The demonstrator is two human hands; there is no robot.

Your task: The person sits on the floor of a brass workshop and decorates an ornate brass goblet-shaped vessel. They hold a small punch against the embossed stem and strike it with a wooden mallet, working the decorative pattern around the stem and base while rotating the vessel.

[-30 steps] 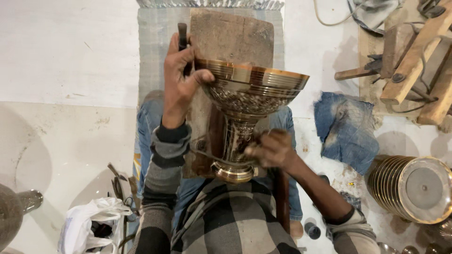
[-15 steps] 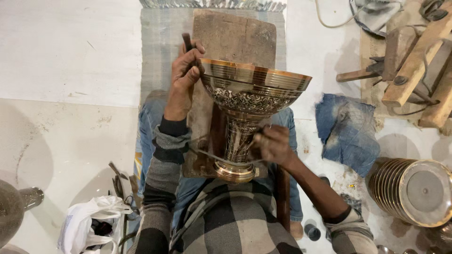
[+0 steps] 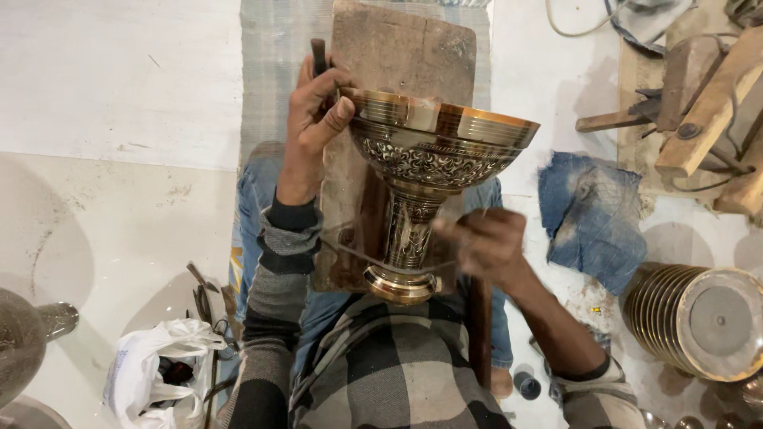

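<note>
- Engraved brass goblet (image 3: 433, 171): upright in the lap, against a wooden board (image 3: 405, 56).
- Left hand (image 3: 314, 119): fingers closed on the goblet's rim.
- Right hand (image 3: 489, 246): blurred beside the stem; grip cannot be told.
- Blue cloth (image 3: 592, 214): on the floor, right.

Left hand (image 3: 318, 107) grips the brass goblet's (image 3: 429, 171) rim; blurred right hand (image 3: 485, 242) beside its stem.

A crumpled white plastic bag (image 3: 163, 369) lies lower left.
</note>
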